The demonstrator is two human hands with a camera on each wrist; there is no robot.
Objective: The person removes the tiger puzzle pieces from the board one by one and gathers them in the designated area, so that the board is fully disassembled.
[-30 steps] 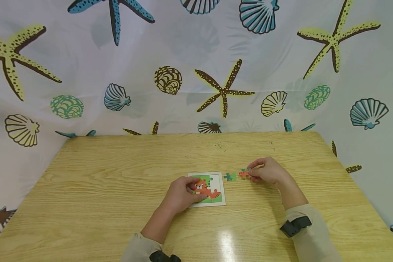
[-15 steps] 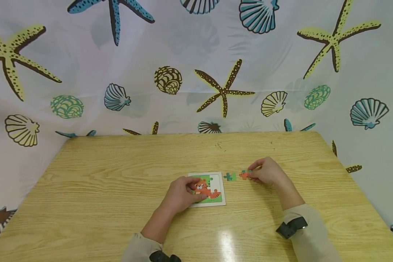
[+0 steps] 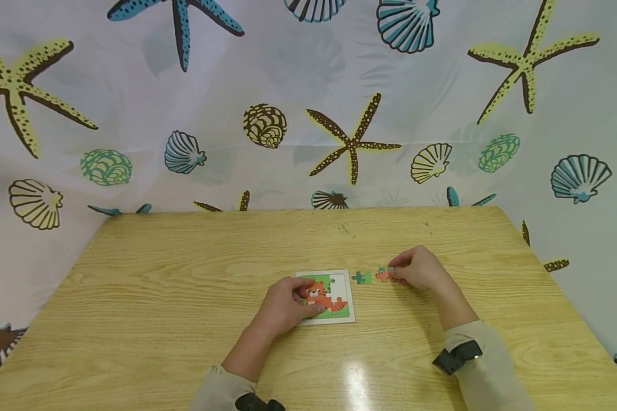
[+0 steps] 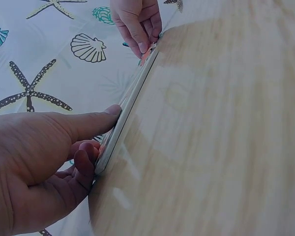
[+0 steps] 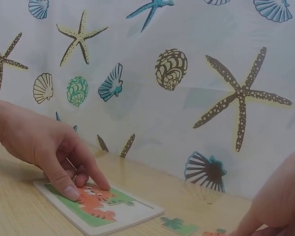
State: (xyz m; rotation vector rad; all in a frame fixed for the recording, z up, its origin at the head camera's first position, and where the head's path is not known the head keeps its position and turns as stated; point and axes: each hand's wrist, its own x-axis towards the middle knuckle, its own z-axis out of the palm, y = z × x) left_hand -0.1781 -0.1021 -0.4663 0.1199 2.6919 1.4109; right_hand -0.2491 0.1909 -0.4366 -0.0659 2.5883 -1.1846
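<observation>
A tiger jigsaw puzzle in a white tray [image 3: 351, 297] lies on the table, its upper right part bare white. My left hand [image 3: 284, 305] rests on the tray's left side. In the right wrist view, that hand's thumb and forefinger [image 5: 94, 169] press on the picture from above. Right of the tray, my right hand [image 3: 416, 269] pinches an orange puzzle piece [image 3: 383, 275] at its right edge; the fingers cover part of it. Between tray and hand lies a green puzzle piece [image 3: 361, 278]. The left wrist view shows the tray [image 4: 130, 96] edge-on.
The wooden table [image 3: 185, 257] extends widely around the puzzle. Behind it hangs a white cloth [image 3: 216, 103] printed with starfish and shells. Each wrist carries a black band with a small device [image 3: 457, 358].
Over the second, my right hand has shifted slightly left and its fingers have drawn closer together. The orange piece now looks brighter. My left hand and the tray have stayed put.
</observation>
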